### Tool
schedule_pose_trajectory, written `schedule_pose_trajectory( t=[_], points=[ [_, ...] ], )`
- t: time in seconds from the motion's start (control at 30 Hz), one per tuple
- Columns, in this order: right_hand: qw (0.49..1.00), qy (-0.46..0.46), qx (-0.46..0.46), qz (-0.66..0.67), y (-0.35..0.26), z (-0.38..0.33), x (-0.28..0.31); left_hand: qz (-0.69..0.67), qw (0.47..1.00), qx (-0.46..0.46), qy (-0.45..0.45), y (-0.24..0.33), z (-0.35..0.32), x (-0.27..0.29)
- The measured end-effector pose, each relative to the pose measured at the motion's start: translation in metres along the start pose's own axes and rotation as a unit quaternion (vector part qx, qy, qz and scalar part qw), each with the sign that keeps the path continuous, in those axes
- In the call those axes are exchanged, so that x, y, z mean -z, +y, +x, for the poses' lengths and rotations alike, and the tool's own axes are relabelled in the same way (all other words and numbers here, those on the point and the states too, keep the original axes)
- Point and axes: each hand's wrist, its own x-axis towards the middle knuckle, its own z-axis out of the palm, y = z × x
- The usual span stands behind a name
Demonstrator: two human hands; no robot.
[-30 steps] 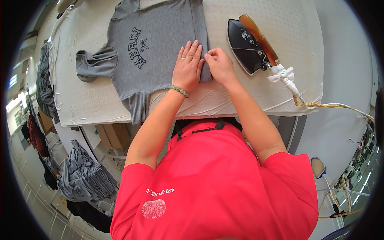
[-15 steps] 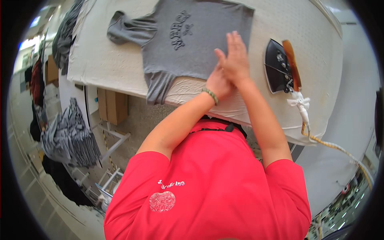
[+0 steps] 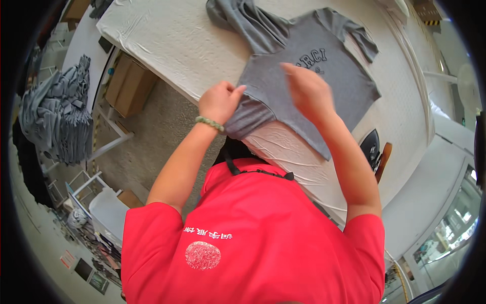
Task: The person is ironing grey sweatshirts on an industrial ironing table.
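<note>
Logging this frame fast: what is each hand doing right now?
Left hand: closed, gripping the lower edge of the grey T-shirt.
Right hand: blurred over the shirt; open or closed cannot be told.

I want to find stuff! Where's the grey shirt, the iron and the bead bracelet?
Shirt (image 3: 324,86), head view, on its chest.
Iron (image 3: 371,147), head view, on its dark soleplate.
Bracelet (image 3: 209,122), head view, on the beads at the left wrist.

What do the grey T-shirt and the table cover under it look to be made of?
The grey T-shirt looks like soft matte knit, probably cotton jersey: it drapes and bunches where the left hand grips its hem. The table cover seems a whitish padded cloth, finely wrinkled.
</note>
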Motion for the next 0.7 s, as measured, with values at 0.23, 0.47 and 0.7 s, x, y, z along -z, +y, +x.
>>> schedule_pose_trajectory(
  t=[0.23,0.47,0.7],
  points=[
    [0.962,-0.114,0.223,-0.109,0.014,0.175,-0.082,-0.020,0.999,-0.029,-0.017,-0.016,0.025,-0.012],
    [0.912,-0.327,0.229,-0.094,0.019,0.184,-0.053,-0.107,0.992,-0.059,-0.013,-0.033,0.029,-0.013],
    [0.855,-0.381,0.302,-0.182,0.011,0.193,-0.060,-0.149,0.985,-0.083,-0.026,-0.039,0.030,-0.012]
  ],
)
